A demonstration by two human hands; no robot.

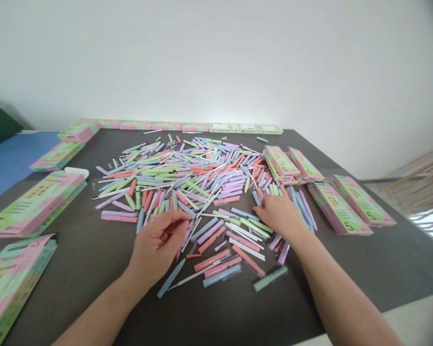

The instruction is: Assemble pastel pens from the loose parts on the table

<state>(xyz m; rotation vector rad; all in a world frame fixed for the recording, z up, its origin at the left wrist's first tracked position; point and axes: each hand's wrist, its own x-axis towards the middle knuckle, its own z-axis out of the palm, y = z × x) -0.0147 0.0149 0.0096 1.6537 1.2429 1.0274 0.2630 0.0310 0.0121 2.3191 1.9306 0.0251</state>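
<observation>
Across the table lies a wide heap of pastel pen parts point(155, 179): purple, green, blue and coral tubes mixed with thin white refills point(246, 231). My left hand point(160, 242) hovers at the heap's near left side, fingers curled and bunched toward the thumb. Whatever it may hold is hidden. My right hand point(281, 216) reaches down at the heap's right side, its fingers bent and mostly out of sight. A coral piece point(260, 194) shows just beyond its fingertips. Between the hands are loose coral tubes point(212, 260) and a blue tube point(222, 276) with a clear end.
Pink-and-green boxes marked 5 stand on both sides, including a large left box point(36, 204), a near-left box point(18, 283) and a right box point(341, 209). More boxes point(166, 126) line the back edge by the wall. The dark tabletop point(216, 317) shows in front.
</observation>
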